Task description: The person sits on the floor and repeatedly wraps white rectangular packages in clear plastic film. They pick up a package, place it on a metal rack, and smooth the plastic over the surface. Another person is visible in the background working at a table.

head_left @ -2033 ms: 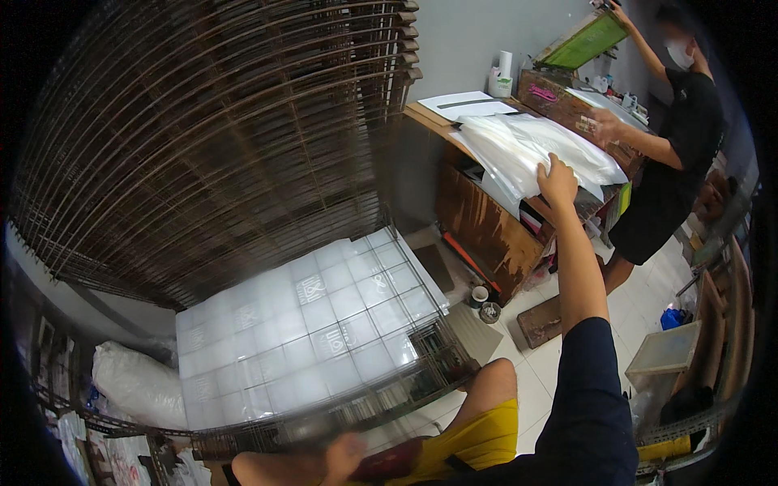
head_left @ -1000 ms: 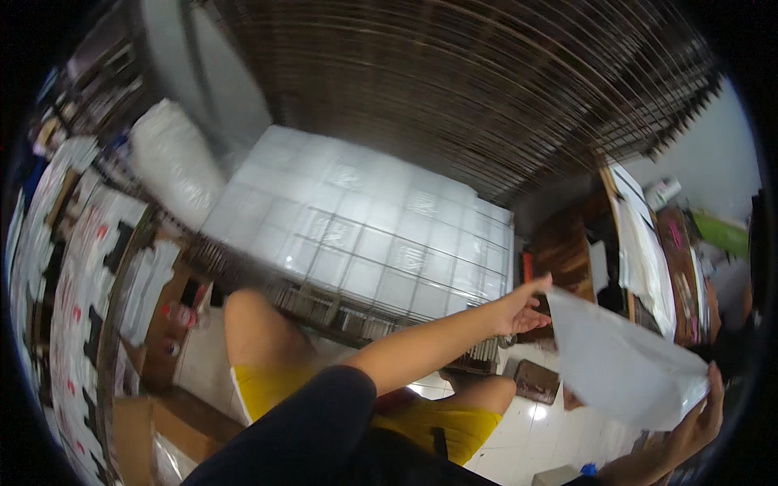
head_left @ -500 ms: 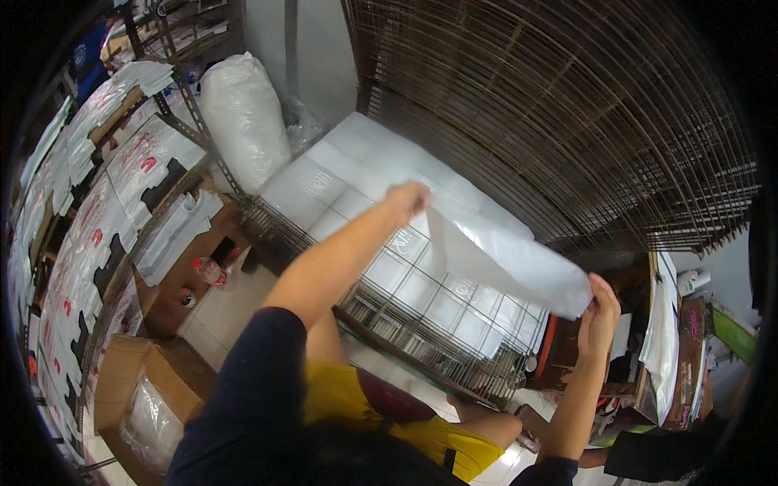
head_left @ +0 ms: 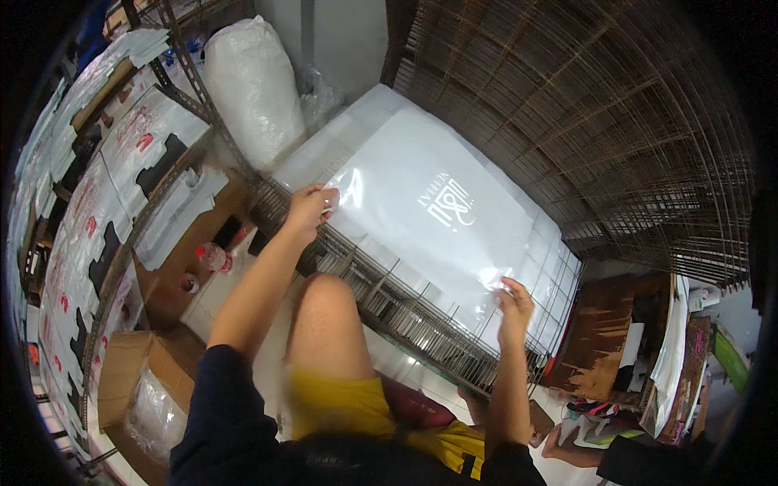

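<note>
A translucent plastic bag (head_left: 405, 186) with a white printed mark lies spread over the wire drying rack (head_left: 381, 300). My left hand (head_left: 310, 209) pinches its near left corner, where the film shines and creases. At the near right corner, my right hand (head_left: 514, 304) grips the same bag between thumb and fingers. Under and beside it, more pale bags (head_left: 543, 275) cover the rack's mesh. Both arms reach forward from the lower edge.
Raised wire rack layers (head_left: 559, 121) fan up at the far right. A stuffed white sack (head_left: 253, 89) leans behind the left shelving, which holds printed sheets (head_left: 105, 219). An open cardboard box (head_left: 121, 381) and a plastic bottle (head_left: 212, 257) stand at left. Another person's dark sleeve (head_left: 648, 460) shows at lower right.
The bag, earlier held up and folded in the air, now lies flattened on the rack. My left hand has come nearer and to the left; my right hand has shifted left.
</note>
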A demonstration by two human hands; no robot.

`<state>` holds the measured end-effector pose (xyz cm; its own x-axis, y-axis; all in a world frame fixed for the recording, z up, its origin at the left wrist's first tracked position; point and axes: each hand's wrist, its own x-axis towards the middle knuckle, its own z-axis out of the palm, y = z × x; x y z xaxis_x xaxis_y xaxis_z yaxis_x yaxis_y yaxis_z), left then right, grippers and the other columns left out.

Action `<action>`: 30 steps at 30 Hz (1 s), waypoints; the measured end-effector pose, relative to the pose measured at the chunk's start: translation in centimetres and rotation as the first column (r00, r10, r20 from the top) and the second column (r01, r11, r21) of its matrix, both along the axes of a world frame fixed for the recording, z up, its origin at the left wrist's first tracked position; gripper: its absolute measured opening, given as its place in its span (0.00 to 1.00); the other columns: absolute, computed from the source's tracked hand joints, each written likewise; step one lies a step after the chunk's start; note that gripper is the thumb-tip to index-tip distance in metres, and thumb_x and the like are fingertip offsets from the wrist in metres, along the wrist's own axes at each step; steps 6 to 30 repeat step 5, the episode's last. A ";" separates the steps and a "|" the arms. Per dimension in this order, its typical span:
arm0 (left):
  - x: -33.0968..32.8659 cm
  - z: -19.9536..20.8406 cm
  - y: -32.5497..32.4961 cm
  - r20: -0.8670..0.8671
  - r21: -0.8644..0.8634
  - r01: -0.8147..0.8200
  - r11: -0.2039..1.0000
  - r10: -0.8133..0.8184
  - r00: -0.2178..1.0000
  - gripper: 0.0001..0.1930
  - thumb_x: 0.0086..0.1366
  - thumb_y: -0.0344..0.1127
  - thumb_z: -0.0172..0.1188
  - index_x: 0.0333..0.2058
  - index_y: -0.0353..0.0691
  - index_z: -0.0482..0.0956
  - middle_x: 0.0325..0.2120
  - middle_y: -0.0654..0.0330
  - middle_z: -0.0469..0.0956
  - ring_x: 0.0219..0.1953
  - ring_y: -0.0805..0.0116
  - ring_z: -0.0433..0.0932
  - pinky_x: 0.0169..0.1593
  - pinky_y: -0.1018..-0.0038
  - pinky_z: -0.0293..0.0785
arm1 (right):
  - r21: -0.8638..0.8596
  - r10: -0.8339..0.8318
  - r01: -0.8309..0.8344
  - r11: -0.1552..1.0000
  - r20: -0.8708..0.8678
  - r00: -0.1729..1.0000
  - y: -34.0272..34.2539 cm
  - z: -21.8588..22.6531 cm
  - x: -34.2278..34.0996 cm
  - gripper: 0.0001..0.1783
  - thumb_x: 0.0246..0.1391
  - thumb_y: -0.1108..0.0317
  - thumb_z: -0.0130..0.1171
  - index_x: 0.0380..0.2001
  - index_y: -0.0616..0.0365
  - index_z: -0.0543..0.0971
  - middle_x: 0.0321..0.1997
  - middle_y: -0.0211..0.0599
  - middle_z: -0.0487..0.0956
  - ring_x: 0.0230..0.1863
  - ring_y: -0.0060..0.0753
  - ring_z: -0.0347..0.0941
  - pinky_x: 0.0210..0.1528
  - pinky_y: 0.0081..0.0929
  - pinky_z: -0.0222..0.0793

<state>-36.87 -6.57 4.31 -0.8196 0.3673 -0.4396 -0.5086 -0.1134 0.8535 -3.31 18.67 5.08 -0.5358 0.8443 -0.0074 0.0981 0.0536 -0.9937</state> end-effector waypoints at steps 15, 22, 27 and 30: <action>-2.9 -10.0 1.0 -0.106 -0.480 0.084 0.873 -0.153 0.983 0.14 0.55 0.33 0.62 0.41 0.38 0.76 0.29 0.63 0.75 0.35 0.72 0.76 0.38 0.77 0.74 | 0.069 -0.008 -0.012 0.998 0.273 0.962 -0.1 -9.6 -2.4 0.16 0.49 0.80 0.54 0.44 0.64 0.76 0.33 0.41 0.79 0.35 0.25 0.74 0.39 0.18 0.68; -2.9 -10.0 1.0 -0.106 -0.480 0.084 0.873 -0.153 0.983 0.14 0.55 0.33 0.62 0.41 0.38 0.76 0.29 0.63 0.75 0.35 0.72 0.76 0.38 0.77 0.74 | 0.069 -0.008 -0.012 0.998 0.273 0.962 -0.1 -9.6 -2.4 0.16 0.49 0.80 0.54 0.44 0.64 0.76 0.33 0.41 0.79 0.35 0.25 0.74 0.39 0.18 0.68; -2.9 -10.0 1.0 -0.106 -0.480 0.084 0.873 -0.153 0.983 0.14 0.55 0.33 0.62 0.41 0.38 0.76 0.29 0.63 0.75 0.35 0.72 0.76 0.38 0.77 0.74 | 0.069 -0.008 -0.012 0.998 0.273 0.962 -0.1 -9.6 -2.4 0.16 0.49 0.80 0.54 0.44 0.64 0.76 0.33 0.41 0.79 0.35 0.25 0.74 0.39 0.18 0.68; -2.9 -10.0 1.0 -0.106 -0.480 0.084 0.873 -0.153 0.983 0.14 0.55 0.33 0.62 0.41 0.38 0.76 0.29 0.63 0.75 0.35 0.72 0.76 0.38 0.77 0.74 | 0.069 -0.008 -0.012 0.998 0.273 0.962 -0.1 -9.6 -2.4 0.16 0.49 0.80 0.54 0.44 0.64 0.76 0.33 0.41 0.79 0.35 0.25 0.74 0.39 0.18 0.68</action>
